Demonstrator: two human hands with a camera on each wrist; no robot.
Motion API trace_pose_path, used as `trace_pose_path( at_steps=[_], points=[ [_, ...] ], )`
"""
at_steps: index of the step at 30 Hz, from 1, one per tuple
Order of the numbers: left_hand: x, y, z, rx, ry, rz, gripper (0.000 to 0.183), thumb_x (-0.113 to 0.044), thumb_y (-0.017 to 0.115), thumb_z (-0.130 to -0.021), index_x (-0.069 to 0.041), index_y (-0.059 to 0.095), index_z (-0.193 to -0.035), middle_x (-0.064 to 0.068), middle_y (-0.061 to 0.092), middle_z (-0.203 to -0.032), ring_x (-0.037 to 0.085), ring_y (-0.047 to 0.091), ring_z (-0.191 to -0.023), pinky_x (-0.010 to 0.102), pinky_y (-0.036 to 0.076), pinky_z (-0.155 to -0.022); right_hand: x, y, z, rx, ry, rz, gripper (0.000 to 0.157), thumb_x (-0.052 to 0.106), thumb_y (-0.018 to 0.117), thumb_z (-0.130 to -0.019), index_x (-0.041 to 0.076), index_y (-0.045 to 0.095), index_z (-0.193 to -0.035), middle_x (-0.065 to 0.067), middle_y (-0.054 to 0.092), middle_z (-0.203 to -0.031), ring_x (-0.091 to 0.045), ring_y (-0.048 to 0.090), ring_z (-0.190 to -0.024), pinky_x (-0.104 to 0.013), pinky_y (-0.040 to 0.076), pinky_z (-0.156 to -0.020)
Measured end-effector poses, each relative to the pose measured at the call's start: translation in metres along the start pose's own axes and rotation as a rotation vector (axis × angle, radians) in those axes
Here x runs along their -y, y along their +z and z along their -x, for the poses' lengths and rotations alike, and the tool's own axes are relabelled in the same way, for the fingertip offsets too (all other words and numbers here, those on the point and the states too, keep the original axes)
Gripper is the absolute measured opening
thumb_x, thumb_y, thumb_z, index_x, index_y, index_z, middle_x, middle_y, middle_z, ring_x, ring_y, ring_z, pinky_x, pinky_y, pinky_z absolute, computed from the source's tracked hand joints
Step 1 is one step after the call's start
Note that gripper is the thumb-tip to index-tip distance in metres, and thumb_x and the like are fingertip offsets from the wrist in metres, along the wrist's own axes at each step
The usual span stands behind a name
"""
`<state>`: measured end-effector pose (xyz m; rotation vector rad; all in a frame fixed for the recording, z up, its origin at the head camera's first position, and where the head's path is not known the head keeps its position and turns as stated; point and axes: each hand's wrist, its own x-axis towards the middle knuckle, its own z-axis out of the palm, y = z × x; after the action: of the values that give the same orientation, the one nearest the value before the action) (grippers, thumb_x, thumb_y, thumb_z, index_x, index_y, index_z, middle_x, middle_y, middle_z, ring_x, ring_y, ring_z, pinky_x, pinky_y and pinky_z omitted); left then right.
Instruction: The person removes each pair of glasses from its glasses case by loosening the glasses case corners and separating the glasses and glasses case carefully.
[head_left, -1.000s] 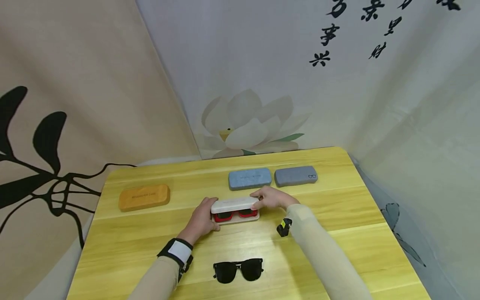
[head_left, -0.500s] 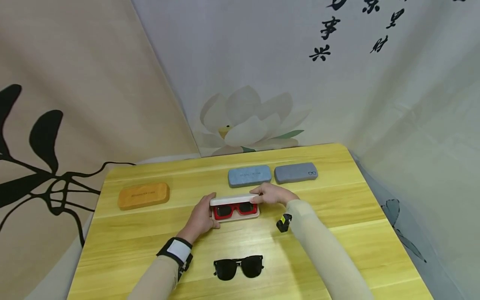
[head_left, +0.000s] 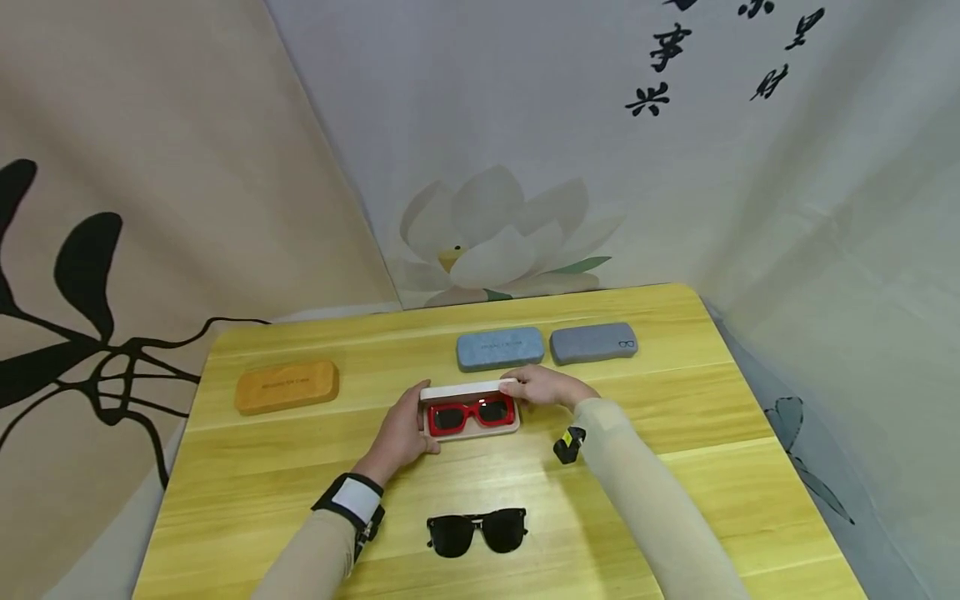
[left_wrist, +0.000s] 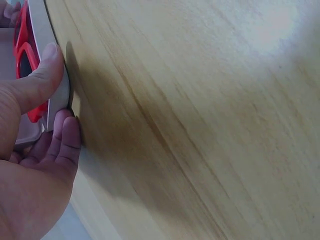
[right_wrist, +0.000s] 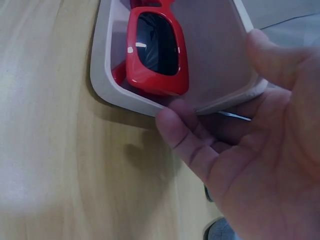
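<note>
White case (head_left: 476, 433): left hand (head_left: 395, 433) grips its left end, right hand (head_left: 547, 388) pinches the raised lid (head_left: 467, 389) rightward; a slipping thumb could drop it onto red sunglasses (head_left: 471, 411).

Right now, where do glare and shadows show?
Head: a faint shadow on the table beside the right sleeve; left wrist: strong glare at upper right, a broad shadow beside the left hand; right wrist: a small highlight on the red sunglasses.

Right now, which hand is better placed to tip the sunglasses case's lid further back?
Probably the right hand: its thumb is on the raised white lid. The left hand grips the case base at the opposite end, so it seems better suited to steadying.
</note>
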<state>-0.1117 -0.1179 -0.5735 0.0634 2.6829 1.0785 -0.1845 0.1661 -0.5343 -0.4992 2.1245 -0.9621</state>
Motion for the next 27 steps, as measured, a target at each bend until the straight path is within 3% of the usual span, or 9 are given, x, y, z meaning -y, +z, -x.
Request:
trace_pose_path(
  at_steps=[4, 11, 14, 18, 23, 27],
  points=[
    [-0.001, 0.000, 0.000, -0.003, -0.002, 0.003, 0.118, 0.001, 0.100, -0.059, -0.003, 0.035, -0.158, 0.015, 0.059, -0.126, 0.023, 0.054, -0.086, 0.038, 0.052, -0.083, -0.003, 0.003, 0.001, -0.032, -0.009, -0.061, 0.036, 0.033, 0.048, -0.111, 0.004, 0.063, -0.125, -0.020, 0.057, -0.086, -0.033, 0.055, -0.077, -0.037, 0.047, -0.076],
    [0.002, 0.003, 0.003, -0.035, -0.006, 0.034, 0.115, 0.001, 0.098, -0.061, -0.002, 0.036, -0.158, 0.010, 0.059, -0.096, 0.020, 0.051, -0.080, 0.034, 0.048, -0.070, -0.011, 0.020, 0.005, -0.187, -0.064, -0.140, 0.047, 0.032, 0.050, -0.110, 0.001, 0.057, -0.144, -0.015, 0.066, -0.104, -0.024, 0.066, -0.087, -0.045, 0.058, -0.082],
    [0.005, 0.005, 0.006, -0.047, -0.010, 0.047, 0.112, 0.001, 0.097, -0.063, -0.001, 0.036, -0.157, 0.008, 0.055, -0.087, 0.020, 0.049, -0.076, 0.032, 0.043, -0.064, -0.015, 0.030, 0.004, -0.276, -0.076, -0.147, 0.048, 0.036, 0.052, -0.109, 0.001, 0.060, -0.141, -0.016, 0.069, -0.108, -0.020, 0.067, -0.086, -0.043, 0.060, -0.081],
    [0.007, 0.005, 0.011, -0.047, -0.024, 0.080, 0.108, 0.001, 0.095, -0.067, 0.000, 0.036, -0.157, 0.010, 0.058, -0.094, 0.020, 0.051, -0.080, 0.032, 0.045, -0.068, -0.014, 0.039, 0.005, -0.370, -0.044, -0.161, 0.054, 0.038, 0.056, -0.107, -0.001, 0.056, -0.145, -0.020, 0.070, -0.119, -0.022, 0.069, -0.091, -0.040, 0.060, -0.079],
    [0.008, 0.003, 0.020, -0.059, -0.043, 0.160, 0.099, -0.001, 0.091, -0.074, 0.001, 0.036, -0.156, 0.019, 0.062, -0.129, 0.022, 0.060, -0.088, 0.037, 0.055, -0.079, -0.014, 0.048, 0.010, -0.465, -0.009, -0.157, 0.059, 0.036, 0.060, -0.105, -0.002, 0.052, -0.148, -0.024, 0.064, -0.135, -0.033, 0.069, -0.111, -0.041, 0.060, -0.083],
    [0.009, 0.000, 0.025, -0.065, -0.034, 0.203, 0.090, -0.003, 0.088, -0.079, 0.002, 0.039, -0.154, 0.021, 0.061, -0.137, 0.023, 0.065, -0.091, 0.041, 0.058, -0.083, -0.014, 0.054, 0.016, -0.553, -0.022, -0.157, 0.053, 0.029, 0.065, -0.103, -0.003, 0.056, -0.143, -0.022, 0.066, -0.133, -0.035, 0.069, -0.110, -0.043, 0.060, -0.082]
  ],
)
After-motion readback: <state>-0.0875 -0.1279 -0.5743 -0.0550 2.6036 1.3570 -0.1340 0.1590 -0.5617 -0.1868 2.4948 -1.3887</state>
